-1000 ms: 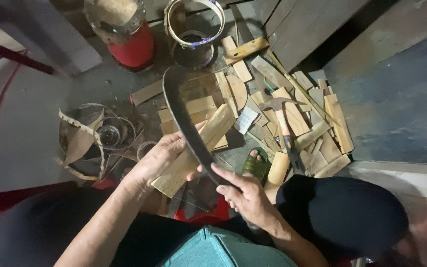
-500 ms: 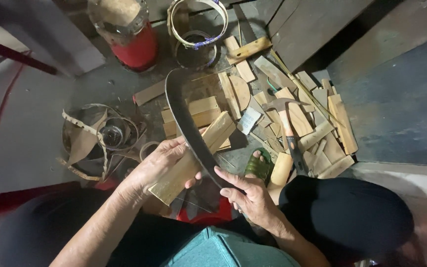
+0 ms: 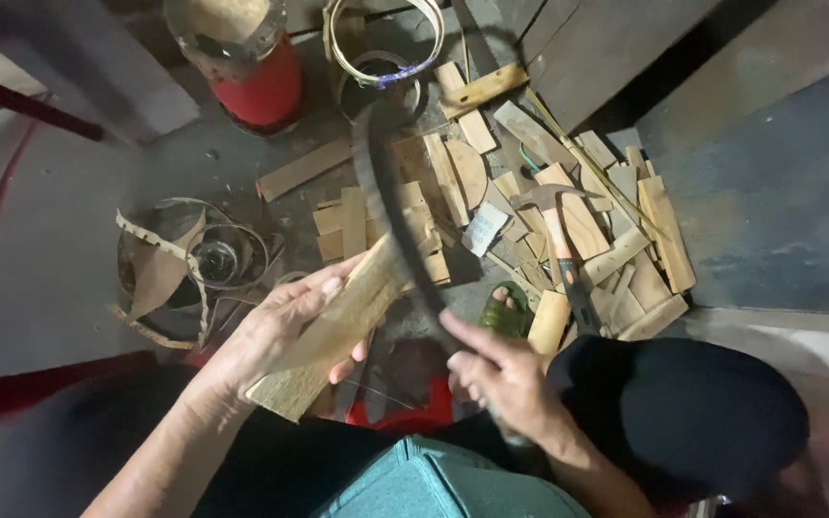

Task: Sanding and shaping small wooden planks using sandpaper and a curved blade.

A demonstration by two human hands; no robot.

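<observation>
Blade (image 3: 390, 206) now higher over wood strip (image 3: 338, 331).

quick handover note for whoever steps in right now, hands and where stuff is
Left hand holds a flat wood slat tilted upward. Right hand grips the handle of a dark curved blade, whose edge meets the slat's upper end. Cut wood pieces and a hammer lie on the floor ahead, a red container beyond. Slat looks whole, not split yet.

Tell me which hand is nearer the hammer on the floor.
Right. The right hand, gripping the curved blade, sits just below-left of the hammer; the left hand holds the wood plank farther left.
</observation>
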